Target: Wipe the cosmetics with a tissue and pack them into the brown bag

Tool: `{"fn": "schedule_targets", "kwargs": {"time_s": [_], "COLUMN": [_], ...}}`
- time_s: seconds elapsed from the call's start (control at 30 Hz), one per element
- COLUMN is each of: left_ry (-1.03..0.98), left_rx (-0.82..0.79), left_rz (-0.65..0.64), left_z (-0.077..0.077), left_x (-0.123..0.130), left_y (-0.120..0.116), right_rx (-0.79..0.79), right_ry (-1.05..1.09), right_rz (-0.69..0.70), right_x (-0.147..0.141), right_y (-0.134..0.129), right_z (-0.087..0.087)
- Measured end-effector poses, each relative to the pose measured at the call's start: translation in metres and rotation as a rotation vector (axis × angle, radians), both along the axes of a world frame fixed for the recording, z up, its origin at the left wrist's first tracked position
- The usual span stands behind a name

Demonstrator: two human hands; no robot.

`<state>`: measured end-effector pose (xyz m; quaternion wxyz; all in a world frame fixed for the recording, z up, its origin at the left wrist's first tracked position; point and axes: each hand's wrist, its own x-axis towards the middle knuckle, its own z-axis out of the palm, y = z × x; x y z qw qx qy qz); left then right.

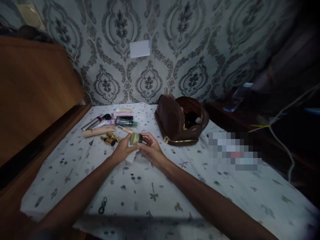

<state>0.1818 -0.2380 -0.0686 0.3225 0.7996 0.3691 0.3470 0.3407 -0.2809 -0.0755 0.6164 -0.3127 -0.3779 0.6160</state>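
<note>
A small round jar with a pale body and a dark end is held between both hands above the patterned cloth. My left hand grips its left side, with a crumpled white tissue hanging beneath the fingers. My right hand has its fingers round the dark end. Just left of the hands lie two gold and black tubes. Behind them are a brush, a green and dark tube, a beige tube and several other cosmetics.
An open brown bag stands right of the hands, near the wall. A blurred, pixelated item lies farther right. A wooden cabinet borders the left side. At the right are a clear bottle and a white cable.
</note>
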Motion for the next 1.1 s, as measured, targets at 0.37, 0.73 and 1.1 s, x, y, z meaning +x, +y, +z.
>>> {"fn": "schedule_targets", "kwargs": {"time_s": [0.37,0.73,1.1], "left_ry": [-0.221,-0.128,-0.431], "left_rx": [-0.196,-0.041,-0.468], "left_rz": [0.082,0.328,0.063], "left_z": [-0.008,0.004,0.002], "left_x": [0.008,0.001,0.004], "left_y": [-0.005,-0.005,0.002], "right_rx": [0.594,0.726,0.222], "right_ry": [-0.917,-1.233,-0.422], "right_rz": [-0.372,-0.36,0.01], "right_x": [0.007,0.002,-0.003], "right_y": [-0.002,-0.009,-0.005], "right_z": [-0.01,-0.013,-0.01]}}
